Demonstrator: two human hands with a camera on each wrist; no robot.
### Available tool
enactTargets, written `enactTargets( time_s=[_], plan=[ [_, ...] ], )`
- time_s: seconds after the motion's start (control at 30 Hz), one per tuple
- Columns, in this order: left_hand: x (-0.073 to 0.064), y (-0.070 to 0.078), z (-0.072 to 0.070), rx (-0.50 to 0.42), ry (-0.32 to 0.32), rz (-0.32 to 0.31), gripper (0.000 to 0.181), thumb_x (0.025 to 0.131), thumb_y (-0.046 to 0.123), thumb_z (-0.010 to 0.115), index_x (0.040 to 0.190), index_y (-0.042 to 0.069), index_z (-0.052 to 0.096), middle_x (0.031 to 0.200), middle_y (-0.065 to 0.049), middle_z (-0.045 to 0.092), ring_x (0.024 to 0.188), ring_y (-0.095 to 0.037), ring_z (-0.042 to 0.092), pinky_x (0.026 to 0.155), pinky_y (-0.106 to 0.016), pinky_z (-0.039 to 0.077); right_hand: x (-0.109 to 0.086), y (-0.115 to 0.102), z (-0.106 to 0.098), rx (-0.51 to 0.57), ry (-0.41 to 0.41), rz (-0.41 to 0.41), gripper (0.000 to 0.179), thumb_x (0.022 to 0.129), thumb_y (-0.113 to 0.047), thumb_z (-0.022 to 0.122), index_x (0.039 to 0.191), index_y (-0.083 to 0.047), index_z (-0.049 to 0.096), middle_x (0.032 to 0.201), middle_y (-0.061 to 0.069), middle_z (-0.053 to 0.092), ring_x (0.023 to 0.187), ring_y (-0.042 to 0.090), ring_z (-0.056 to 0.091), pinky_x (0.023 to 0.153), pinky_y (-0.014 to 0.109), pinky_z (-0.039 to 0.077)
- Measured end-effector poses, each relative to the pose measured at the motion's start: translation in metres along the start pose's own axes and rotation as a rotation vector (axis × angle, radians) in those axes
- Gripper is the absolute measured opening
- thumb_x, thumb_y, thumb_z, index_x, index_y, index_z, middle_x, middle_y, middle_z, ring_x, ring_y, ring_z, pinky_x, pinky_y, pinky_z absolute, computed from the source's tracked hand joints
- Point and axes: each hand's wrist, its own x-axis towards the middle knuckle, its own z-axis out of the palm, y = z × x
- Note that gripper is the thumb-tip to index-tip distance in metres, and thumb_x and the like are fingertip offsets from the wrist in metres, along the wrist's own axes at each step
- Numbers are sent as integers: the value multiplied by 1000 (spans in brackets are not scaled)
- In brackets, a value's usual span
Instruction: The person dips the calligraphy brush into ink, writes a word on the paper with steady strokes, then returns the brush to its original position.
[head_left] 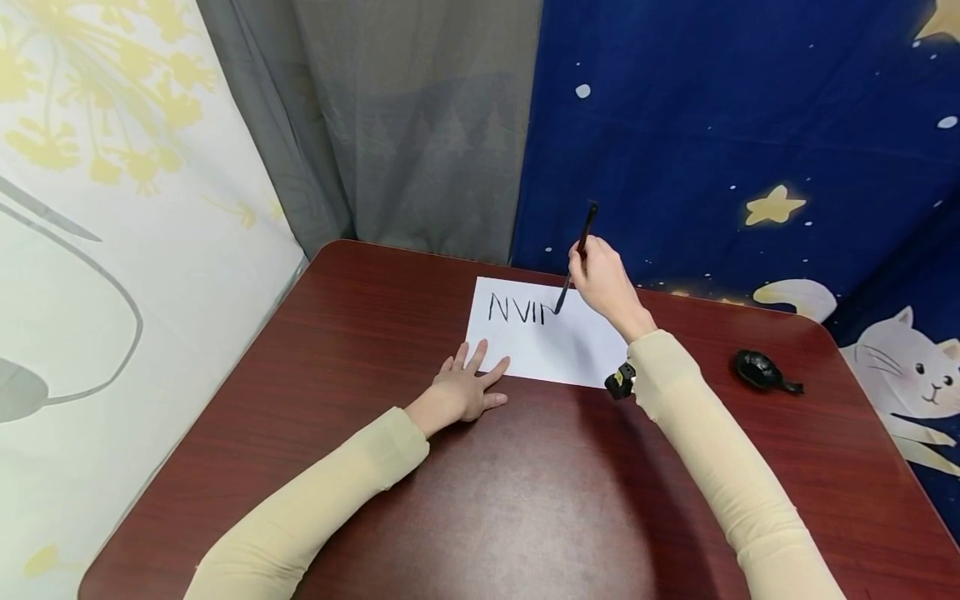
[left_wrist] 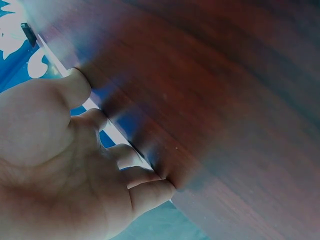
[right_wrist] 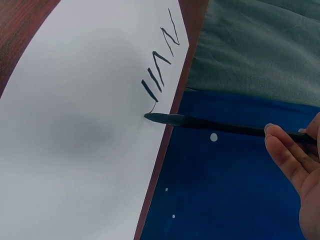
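Note:
A white sheet of paper [head_left: 547,354] lies near the table's far edge, with black brushed letters [head_left: 517,309] reading "NVI" and part of a further letter. My right hand [head_left: 602,273] pinches a dark paintbrush [right_wrist: 215,124] partway up its handle. In the right wrist view the dark bristle tip is at the paper, at the end of a thin curved stroke. Fingers spread, my left hand [head_left: 463,392] rests on the sheet's lower left corner and the table beside it. The left wrist view shows its palm [left_wrist: 60,165] and fingertips along the tabletop.
A small black dish with a handle [head_left: 759,369] sits on the dark red wooden table [head_left: 480,500] to the right. Grey and blue curtains [head_left: 675,150] hang just behind the far edge, and a white patterned one [head_left: 112,250] at the left.

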Motion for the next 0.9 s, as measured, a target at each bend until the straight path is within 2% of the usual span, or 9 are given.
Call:
enactTargets(
  time_s=[0.3, 0.9],
  plan=[
    [-1, 0, 0, 7, -4, -1, 65, 106, 53, 34, 164, 34, 11, 170, -8, -6, 154, -35, -3, 123, -47, 13, 0, -1, 2, 12, -15, 21, 22, 107, -12, 44, 107, 4, 59, 94, 18, 57, 78, 29, 57, 67, 41, 51],
    [0, 1, 0, 18, -2, -1, 65, 106, 54, 34, 164, 34, 11, 170, -8, -5, 154, -35, -3, 123, -47, 13, 0, -6, 4, 5, -17, -8, 23, 106, -12, 45, 105, 5, 60, 90, 17, 57, 74, 28, 57, 63, 39, 50]
  ],
)
